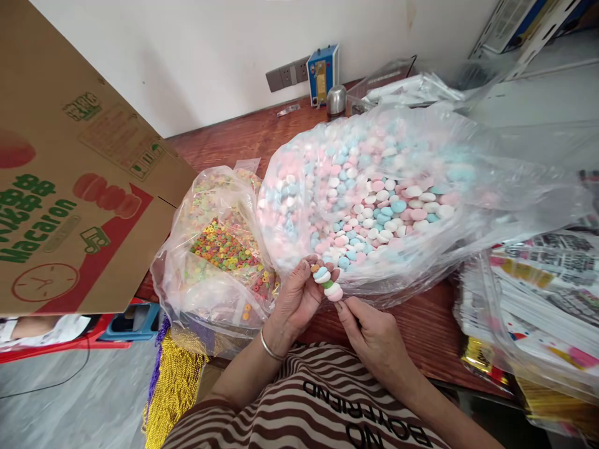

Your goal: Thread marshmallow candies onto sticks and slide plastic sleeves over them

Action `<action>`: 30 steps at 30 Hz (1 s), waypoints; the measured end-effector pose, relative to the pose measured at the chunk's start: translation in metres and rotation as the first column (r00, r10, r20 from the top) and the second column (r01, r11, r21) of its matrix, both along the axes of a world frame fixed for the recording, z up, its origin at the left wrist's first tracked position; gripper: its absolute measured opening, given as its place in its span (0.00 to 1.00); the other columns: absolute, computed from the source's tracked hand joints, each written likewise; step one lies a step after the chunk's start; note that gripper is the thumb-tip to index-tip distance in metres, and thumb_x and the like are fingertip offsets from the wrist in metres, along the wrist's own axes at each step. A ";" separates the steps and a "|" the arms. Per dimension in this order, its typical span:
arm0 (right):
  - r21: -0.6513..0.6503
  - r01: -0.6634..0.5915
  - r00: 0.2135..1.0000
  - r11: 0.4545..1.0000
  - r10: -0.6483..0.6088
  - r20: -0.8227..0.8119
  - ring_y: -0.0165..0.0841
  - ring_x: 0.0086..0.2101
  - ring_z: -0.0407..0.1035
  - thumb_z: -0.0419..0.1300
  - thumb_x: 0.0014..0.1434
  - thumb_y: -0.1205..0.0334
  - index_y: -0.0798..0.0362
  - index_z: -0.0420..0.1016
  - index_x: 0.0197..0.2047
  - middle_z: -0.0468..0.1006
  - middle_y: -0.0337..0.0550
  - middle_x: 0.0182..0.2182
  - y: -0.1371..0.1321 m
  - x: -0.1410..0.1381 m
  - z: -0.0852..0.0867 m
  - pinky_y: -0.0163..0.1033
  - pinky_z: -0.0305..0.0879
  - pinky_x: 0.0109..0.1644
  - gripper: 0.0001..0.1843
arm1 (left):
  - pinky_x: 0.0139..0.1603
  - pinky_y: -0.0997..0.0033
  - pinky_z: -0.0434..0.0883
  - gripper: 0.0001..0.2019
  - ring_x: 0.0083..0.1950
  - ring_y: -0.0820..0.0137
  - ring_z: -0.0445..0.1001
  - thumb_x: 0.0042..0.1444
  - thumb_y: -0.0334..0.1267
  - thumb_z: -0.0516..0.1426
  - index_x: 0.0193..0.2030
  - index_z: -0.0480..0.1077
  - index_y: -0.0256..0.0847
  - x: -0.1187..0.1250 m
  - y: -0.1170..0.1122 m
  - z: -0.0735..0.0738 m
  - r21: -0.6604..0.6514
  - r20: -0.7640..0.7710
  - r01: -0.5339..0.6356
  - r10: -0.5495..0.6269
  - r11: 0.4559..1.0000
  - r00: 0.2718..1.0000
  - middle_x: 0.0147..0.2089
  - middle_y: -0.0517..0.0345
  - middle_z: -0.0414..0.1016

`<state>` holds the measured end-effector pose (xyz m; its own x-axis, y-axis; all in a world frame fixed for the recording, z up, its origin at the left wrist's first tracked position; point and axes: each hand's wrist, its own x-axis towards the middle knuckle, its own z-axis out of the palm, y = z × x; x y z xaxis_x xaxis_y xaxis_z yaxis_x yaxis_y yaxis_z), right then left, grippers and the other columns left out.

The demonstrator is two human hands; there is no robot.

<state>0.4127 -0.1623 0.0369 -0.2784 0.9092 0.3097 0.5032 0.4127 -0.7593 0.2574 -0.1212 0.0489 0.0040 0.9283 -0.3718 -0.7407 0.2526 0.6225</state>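
Note:
My left hand (299, 293) is closed around the top of a short string of candy beads (327, 284): white, blue, green and pink pieces stacked in a row. Just below it, my right hand (369, 330) pinches the lower end of that string by the pink piece. Both hands hover at the mouth of a big clear plastic bag (491, 181) full of pink, white and blue round candies (374, 206). Left of it lies a smaller clear bag (187, 293) holding small multicoloured ring candies (224, 246).
A brown cardboard box flap (70, 174) printed "Macaron" hangs at the left. Stacked printed packets in plastic (538, 293) lie on the right of the reddish wooden table (243, 137). A blue device (322, 72) and wall socket stand at the back. Gold and purple cords (175, 380) hang off the front-left edge.

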 end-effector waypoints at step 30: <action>0.206 0.154 0.958 0.966 -0.198 0.210 0.30 0.18 0.71 0.40 0.76 0.64 0.56 0.71 0.40 0.78 0.42 0.22 0.010 0.005 -0.005 0.36 0.52 0.24 0.20 | 0.34 0.78 0.69 0.15 0.28 0.80 0.64 0.59 0.50 0.65 0.37 0.70 0.41 0.065 0.006 0.016 0.061 -0.072 0.012 -0.007 0.998 0.997 0.32 0.63 0.67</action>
<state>0.4177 -0.1524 0.0320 -0.2015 0.8824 0.4252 0.7303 0.4246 -0.5351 0.3223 -0.1150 0.0650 -0.0120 0.9495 -0.3136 -0.6912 0.2188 0.6888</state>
